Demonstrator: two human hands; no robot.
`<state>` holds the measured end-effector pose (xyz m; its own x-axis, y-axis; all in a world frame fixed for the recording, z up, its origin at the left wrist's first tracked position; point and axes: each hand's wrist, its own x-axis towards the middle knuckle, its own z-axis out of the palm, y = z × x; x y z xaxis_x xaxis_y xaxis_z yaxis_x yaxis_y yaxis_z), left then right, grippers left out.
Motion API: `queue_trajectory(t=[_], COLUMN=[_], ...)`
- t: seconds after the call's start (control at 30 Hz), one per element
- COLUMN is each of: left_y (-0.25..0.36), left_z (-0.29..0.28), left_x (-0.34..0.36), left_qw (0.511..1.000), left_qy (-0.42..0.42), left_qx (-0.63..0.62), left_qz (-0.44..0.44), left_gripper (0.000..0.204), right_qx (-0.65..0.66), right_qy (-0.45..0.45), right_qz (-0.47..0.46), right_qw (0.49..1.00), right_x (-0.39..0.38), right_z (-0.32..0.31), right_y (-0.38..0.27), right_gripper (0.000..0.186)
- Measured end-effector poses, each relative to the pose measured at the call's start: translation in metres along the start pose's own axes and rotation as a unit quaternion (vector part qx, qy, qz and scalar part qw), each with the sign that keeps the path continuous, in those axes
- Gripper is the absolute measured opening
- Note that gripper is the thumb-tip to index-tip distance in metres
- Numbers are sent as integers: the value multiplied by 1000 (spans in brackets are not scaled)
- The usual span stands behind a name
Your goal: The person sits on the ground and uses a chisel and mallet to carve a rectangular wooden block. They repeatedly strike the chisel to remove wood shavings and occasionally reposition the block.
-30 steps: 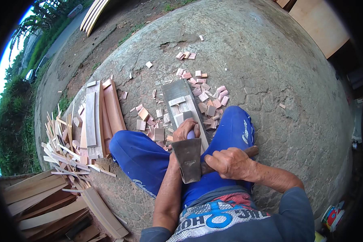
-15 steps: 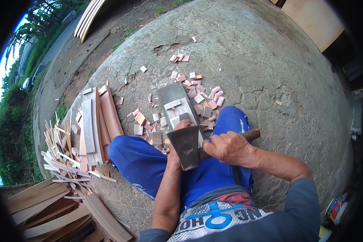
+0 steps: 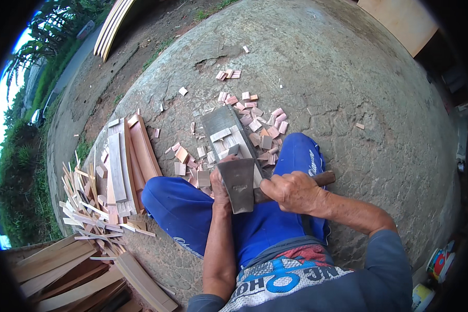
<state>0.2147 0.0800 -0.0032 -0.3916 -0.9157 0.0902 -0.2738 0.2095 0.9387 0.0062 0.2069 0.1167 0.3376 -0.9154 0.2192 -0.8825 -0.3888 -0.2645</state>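
My right hand (image 3: 294, 191) grips the wooden handle of a hatchet (image 3: 237, 184). Its broad dark metal head hangs over my lap and covers part of my left hand (image 3: 219, 187). The left fingers, half hidden behind the blade, close around a small wood block (image 3: 228, 151), tilted above a worn plank (image 3: 217, 121) between my knees. More pale flat pieces lie on that plank beyond the block. Small cut wood blocks (image 3: 265, 142) are scattered on the ground on both sides of it.
Curved boards (image 3: 140, 145) are stacked at my left, beside a heap of thin offcut strips (image 3: 91, 210). Larger planks (image 3: 52, 265) lie at the lower left. Painted cans (image 3: 439, 260) stand at the lower right. The ground is rough concrete (image 3: 343, 78).
The block in my left fingers has tilted slightly. The hatchet stays at nearly the same height over my lap, its head turned a little. The whole view has shifted slightly.
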Motion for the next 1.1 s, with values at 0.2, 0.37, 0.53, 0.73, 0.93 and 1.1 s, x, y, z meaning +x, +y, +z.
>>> queue_trajectory(t=[0.2,0.37,0.53,0.73,0.93,1.1], left_y=[39,41,46,60,54,-3], left_z=[7,23,27,29,31,23], left_x=[6,12,16,18,19,12], left_qw=[988,985,986,988,979,995], left_qy=[10,14,14,4,-5,-74], left_qx=[71,56,64,81,127,-28], left_qz=[139,165,153,131,157,59], left_gripper=[8,6,6,8,6,26], right_qx=[52,68,66,65,5,-21], right_qy=[-11,1,-12,27,139,-46], right_qz=[-28,-9,6,-23,-100,43], right_qw=[998,998,998,997,985,998], right_x=[-25,-26,-27,-17,-3,1], right_z=[-3,1,4,-10,-42,-8], right_y=[-24,-22,-15,-11,-11,9], right_gripper=[11,19,19,19,13,16])
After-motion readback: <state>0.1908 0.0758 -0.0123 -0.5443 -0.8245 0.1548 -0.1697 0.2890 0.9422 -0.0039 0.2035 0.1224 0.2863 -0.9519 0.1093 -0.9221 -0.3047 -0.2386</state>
